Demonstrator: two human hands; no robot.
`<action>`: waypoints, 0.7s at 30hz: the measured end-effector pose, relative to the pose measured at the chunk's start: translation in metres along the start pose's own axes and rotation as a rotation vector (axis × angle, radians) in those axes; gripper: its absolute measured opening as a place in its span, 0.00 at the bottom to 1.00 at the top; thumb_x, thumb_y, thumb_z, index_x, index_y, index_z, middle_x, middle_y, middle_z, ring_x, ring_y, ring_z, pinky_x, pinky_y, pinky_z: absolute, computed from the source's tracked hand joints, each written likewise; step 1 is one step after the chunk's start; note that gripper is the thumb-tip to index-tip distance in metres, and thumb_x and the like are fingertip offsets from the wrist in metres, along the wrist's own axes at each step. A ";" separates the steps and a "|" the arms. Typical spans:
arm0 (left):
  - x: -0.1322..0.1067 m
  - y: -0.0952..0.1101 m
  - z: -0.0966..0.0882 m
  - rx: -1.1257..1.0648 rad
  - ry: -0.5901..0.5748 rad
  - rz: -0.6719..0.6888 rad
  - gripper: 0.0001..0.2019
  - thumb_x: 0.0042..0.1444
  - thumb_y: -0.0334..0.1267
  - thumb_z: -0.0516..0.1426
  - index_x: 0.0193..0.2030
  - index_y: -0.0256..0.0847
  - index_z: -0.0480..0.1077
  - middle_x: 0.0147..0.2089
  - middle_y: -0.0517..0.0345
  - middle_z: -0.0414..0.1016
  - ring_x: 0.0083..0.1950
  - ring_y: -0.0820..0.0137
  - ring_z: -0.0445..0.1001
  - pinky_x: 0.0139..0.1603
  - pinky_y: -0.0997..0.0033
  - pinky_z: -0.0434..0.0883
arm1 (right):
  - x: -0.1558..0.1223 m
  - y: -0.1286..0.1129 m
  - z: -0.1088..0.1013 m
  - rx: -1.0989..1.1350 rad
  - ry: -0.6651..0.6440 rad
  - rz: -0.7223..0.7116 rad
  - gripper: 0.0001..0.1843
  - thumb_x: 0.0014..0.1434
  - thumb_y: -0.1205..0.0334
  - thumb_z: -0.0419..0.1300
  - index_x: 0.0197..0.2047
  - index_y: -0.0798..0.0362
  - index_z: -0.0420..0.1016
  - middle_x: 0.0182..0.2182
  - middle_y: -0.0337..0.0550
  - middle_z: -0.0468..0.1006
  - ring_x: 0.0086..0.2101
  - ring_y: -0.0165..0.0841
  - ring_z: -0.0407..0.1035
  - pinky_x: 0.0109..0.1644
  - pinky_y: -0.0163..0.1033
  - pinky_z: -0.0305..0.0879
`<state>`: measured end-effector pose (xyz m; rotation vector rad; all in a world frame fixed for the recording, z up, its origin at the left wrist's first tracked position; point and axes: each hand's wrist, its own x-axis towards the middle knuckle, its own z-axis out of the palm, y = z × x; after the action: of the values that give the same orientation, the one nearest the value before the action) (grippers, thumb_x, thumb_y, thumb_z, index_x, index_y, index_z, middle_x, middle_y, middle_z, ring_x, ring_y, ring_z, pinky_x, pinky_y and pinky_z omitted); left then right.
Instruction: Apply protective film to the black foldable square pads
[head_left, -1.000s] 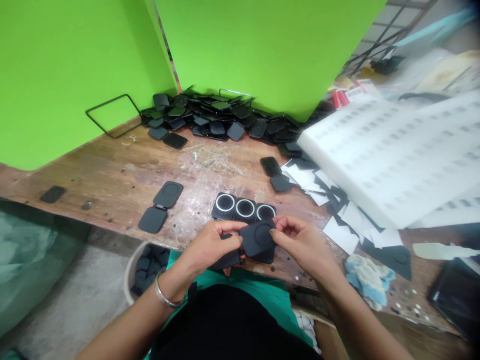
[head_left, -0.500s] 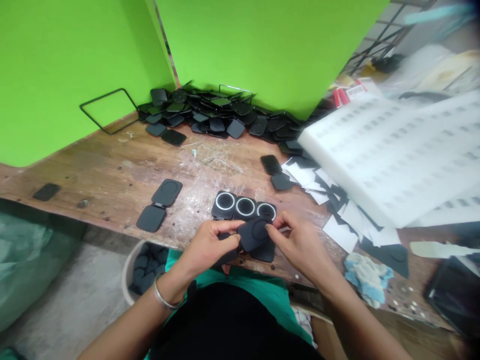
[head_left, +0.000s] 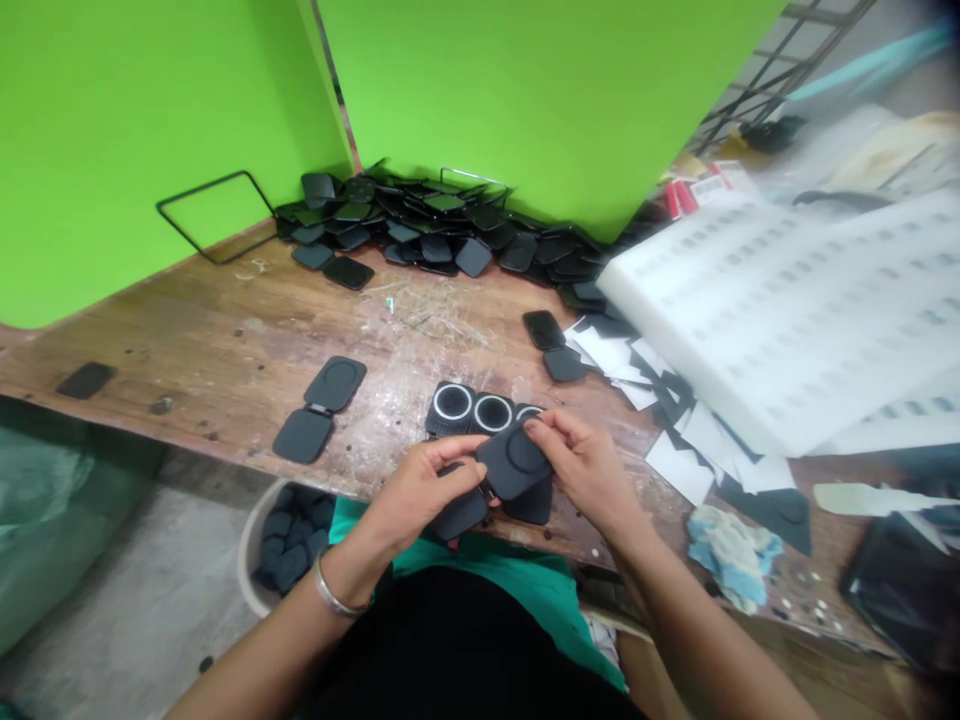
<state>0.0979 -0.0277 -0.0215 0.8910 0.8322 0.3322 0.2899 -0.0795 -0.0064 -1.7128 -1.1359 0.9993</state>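
Observation:
Just above the table's front edge, both hands hold a hinged black charging pad [head_left: 514, 462] with a ring groove on its face. My left hand [head_left: 425, 490] pinches it near the hinge, thumb on top. Its second square half hangs toward me, below the left fingers. My right hand [head_left: 583, 458] grips the upper right corner between thumb and fingers. Behind it, a row of black squares with white rings [head_left: 493, 412] lies on the wood, the rightmost partly covered. Another dark square [head_left: 531, 503] lies under the held pad. To the left lies an unfolded hinged pad [head_left: 319, 408].
A heap of black square pads [head_left: 435, 225] lies against the green panel [head_left: 487, 80]. White foam sheets [head_left: 795, 320] and paper scraps [head_left: 690, 470] cover the right side. A crumpled cloth [head_left: 735, 555] sits near the front edge. A bucket of dark pieces [head_left: 251, 590] stands on the floor.
The held pad has tilted and risen slightly, showing more of its ring face and lower half. My right hand has shifted up onto its upper corner.

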 end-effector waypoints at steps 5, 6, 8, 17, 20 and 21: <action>-0.002 0.000 0.007 0.001 -0.020 0.034 0.26 0.51 0.44 0.66 0.56 0.36 0.73 0.32 0.56 0.78 0.27 0.74 0.74 0.27 0.78 0.72 | 0.010 0.012 0.003 0.237 0.039 0.258 0.26 0.58 0.36 0.53 0.24 0.50 0.63 0.13 0.32 0.60 0.14 0.25 0.52 0.15 0.31 0.45; -0.001 0.000 0.006 -0.010 -0.013 0.043 0.25 0.52 0.44 0.66 0.55 0.36 0.73 0.32 0.56 0.78 0.27 0.73 0.74 0.28 0.78 0.72 | 0.010 0.013 0.002 0.299 -0.008 0.329 0.28 0.58 0.34 0.50 0.25 0.50 0.64 0.12 0.32 0.61 0.12 0.25 0.51 0.14 0.31 0.43; 0.000 -0.001 0.005 -0.018 0.004 0.051 0.25 0.52 0.44 0.65 0.56 0.37 0.73 0.32 0.56 0.78 0.26 0.73 0.74 0.27 0.76 0.72 | 0.009 0.012 -0.002 0.346 -0.100 0.365 0.29 0.56 0.31 0.51 0.29 0.51 0.68 0.13 0.33 0.65 0.12 0.25 0.54 0.13 0.30 0.44; -0.003 -0.011 0.007 0.226 0.123 0.196 0.16 0.53 0.45 0.63 0.45 0.37 0.78 0.29 0.58 0.76 0.27 0.72 0.71 0.27 0.76 0.69 | -0.006 0.003 0.018 0.069 0.019 0.139 0.27 0.55 0.34 0.56 0.27 0.51 0.68 0.11 0.33 0.64 0.13 0.27 0.62 0.15 0.30 0.54; -0.003 -0.012 0.004 0.320 0.176 0.260 0.14 0.54 0.44 0.61 0.42 0.37 0.79 0.32 0.56 0.77 0.32 0.69 0.73 0.32 0.74 0.70 | -0.002 0.009 0.029 0.108 0.050 0.193 0.30 0.54 0.30 0.53 0.24 0.50 0.65 0.09 0.34 0.64 0.11 0.28 0.61 0.14 0.30 0.52; -0.004 -0.011 -0.001 0.340 0.192 0.268 0.15 0.54 0.45 0.61 0.42 0.37 0.79 0.33 0.56 0.78 0.33 0.68 0.74 0.33 0.73 0.70 | -0.001 0.010 0.031 0.143 0.051 0.225 0.31 0.54 0.29 0.52 0.25 0.50 0.65 0.10 0.35 0.65 0.11 0.27 0.60 0.14 0.30 0.51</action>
<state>0.0938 -0.0360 -0.0286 1.3086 0.9646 0.5264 0.2643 -0.0763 -0.0261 -1.7665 -0.8313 1.1388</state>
